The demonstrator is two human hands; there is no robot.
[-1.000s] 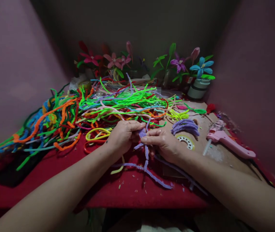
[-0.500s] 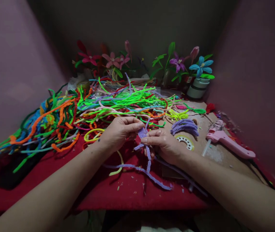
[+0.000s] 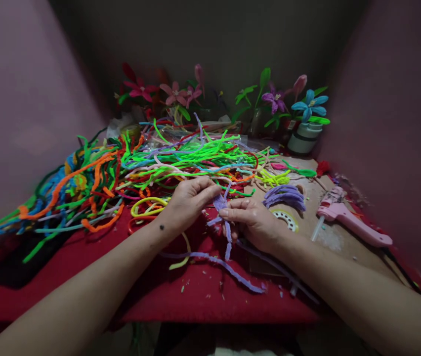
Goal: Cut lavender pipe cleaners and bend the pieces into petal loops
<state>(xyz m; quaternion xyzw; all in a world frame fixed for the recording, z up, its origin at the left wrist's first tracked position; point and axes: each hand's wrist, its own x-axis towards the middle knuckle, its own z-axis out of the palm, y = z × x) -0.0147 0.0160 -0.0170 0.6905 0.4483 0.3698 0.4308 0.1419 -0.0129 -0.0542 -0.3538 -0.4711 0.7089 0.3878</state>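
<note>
Between my fingers is a bundle of purple pipe cleaners (image 3: 220, 202), pressed flat at the top with loose ends sticking up and hanging down. My left hand (image 3: 192, 200) pinches its upper end between thumb and fingers. Just to the right, my right hand (image 3: 252, 221) grips the bundle lower down, thumb on top; its other fingers are partly hidden. Under my hands a long purple pipe cleaner (image 3: 210, 257) lies on the red cloth (image 3: 203, 304). A curled yellow pipe cleaner (image 3: 181, 262) crosses it.
A large heap of coloured pipe cleaners (image 3: 191, 153) spreads behind and left. On the cardboard (image 3: 309, 225) at right lie bent purple pieces (image 3: 284, 198), a white ring-shaped spool (image 3: 285, 219) and a pink glue gun (image 3: 351, 220). Pipe-cleaner flowers (image 3: 310, 105) stand along the back.
The view has shifted slightly. Both hands keep their pinch on the purple bundle, with barely any change in its shape or position.
</note>
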